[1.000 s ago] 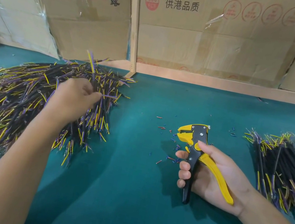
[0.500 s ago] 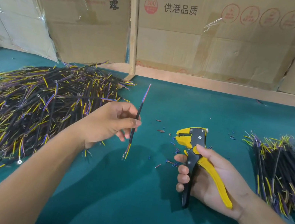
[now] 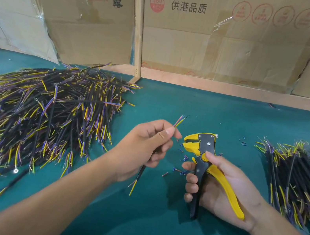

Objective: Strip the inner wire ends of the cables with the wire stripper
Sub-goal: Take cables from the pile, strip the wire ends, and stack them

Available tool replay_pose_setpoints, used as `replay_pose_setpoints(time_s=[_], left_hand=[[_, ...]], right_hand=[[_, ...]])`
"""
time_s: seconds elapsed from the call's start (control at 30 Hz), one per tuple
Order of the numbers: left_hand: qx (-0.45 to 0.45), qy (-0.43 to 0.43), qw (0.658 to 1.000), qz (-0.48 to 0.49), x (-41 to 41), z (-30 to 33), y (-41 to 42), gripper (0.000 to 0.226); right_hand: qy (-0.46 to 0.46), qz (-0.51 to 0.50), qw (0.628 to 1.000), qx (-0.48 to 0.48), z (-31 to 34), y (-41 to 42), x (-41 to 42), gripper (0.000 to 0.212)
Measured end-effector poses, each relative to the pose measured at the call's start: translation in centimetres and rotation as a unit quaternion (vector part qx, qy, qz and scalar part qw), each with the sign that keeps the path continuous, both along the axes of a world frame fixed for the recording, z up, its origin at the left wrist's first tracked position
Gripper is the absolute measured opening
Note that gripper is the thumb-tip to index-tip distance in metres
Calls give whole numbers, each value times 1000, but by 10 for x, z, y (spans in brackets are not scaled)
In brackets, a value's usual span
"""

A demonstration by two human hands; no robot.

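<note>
My left hand [image 3: 144, 146] pinches one black cable [image 3: 140, 174] near its top. The cable's coloured inner wires fan out above my fingertips, close to the jaws of the tool. Its lower end with yellow and purple wires hangs below my palm. My right hand [image 3: 220, 189] grips the yellow-and-black wire stripper [image 3: 202, 163] upright by its handles, with the jaws pointing left toward the cable tips. A small gap separates the wires from the jaws.
A large heap of black cables [image 3: 36, 117] covers the left of the green table [image 3: 150, 230]. A smaller cable pile [image 3: 302, 180] lies at the right. Tiny insulation scraps [image 3: 181, 163] dot the mat between my hands. Cardboard boxes [image 3: 216, 35] wall off the back.
My left hand drew one cable out of the left heap and carried it right, up to the stripper's jaws. My right hand kept holding the stripper in about the same spot.
</note>
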State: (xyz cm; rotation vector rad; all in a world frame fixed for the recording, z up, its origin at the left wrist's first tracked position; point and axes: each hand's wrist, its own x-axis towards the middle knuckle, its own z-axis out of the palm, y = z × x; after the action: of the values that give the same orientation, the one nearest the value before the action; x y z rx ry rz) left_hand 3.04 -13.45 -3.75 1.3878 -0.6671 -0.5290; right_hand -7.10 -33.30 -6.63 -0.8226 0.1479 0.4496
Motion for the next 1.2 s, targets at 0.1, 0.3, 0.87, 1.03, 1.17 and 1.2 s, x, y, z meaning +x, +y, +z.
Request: replay_pose_setpoints(time_s=[0.1, 0.3, 0.87, 1.03, 1.17, 1.2], left_hand=[[-7, -9, 1000, 17, -1, 3, 0, 26], [0, -40, 999, 25, 0, 4, 3, 10], [-14, 67, 986, 150, 18, -1, 7, 28], [354, -293, 871, 176, 37, -12, 22, 11], [448, -358, 815, 83, 45, -7, 34, 17], [456, -374, 806, 58, 45, -6, 36, 21]], right_hand=[[-1, 2, 1000, 2, -1, -1, 0, 50], [-1, 4, 1000, 0, -2, -2, 1, 50], [3, 0, 1000, 4, -3, -1, 1, 49], [5, -1, 1000, 12, -2, -2, 0, 49], [1, 0, 1000, 11, -2, -2, 0, 49], [1, -1, 1000, 9, -2, -1, -1, 49]])
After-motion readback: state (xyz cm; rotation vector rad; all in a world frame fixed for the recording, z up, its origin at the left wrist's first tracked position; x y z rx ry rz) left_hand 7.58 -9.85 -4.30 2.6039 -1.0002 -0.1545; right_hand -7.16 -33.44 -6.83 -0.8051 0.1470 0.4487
